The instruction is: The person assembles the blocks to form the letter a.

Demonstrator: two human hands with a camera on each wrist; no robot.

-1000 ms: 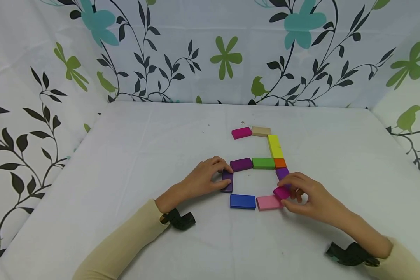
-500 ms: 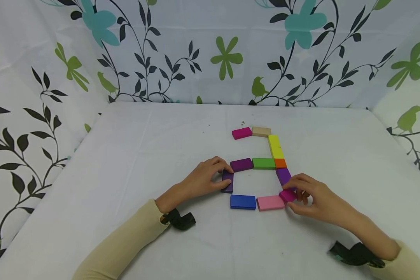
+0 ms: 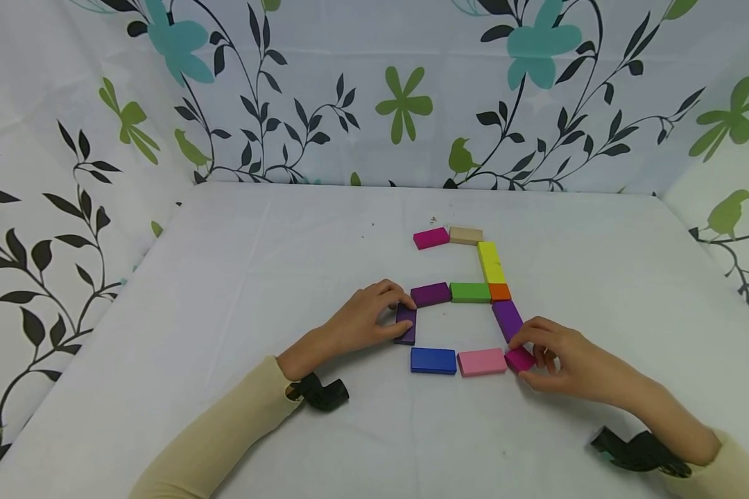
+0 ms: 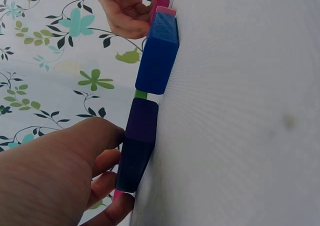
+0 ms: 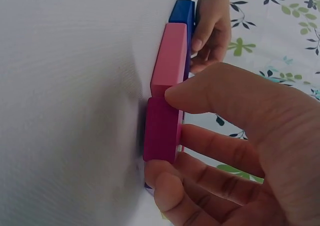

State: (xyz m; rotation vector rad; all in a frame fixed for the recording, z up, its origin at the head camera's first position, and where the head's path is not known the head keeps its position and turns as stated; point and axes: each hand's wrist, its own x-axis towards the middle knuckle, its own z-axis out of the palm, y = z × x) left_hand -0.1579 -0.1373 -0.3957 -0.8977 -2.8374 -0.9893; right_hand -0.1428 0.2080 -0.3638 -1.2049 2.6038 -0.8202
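My right hand [image 3: 571,357] pinches a magenta block [image 5: 162,128] between thumb and fingertips. That block lies at the lower right corner of a figure of coloured blocks, its left end by the pink block [image 3: 481,362] and its upper end by the violet block [image 3: 507,320]. On the left side, my left hand [image 3: 369,313] holds a dark purple block [image 4: 140,141] by its two ends, thumb at the near end and a finger at the far one. The blue block [image 3: 433,360] lies just below it, a small gap between them.
Above are a plum block [image 3: 431,294], a green block [image 3: 470,292], an orange block [image 3: 499,292] and a yellow block [image 3: 490,262]. A tan block [image 3: 465,235] and a pink-red block [image 3: 431,238] top the figure. A white cloth [image 3: 256,263] covers the table.
My right hand has slid the magenta block right and toward me, out from over the pink block's end, uncovering more of the violet block. The left hand has stayed in place.
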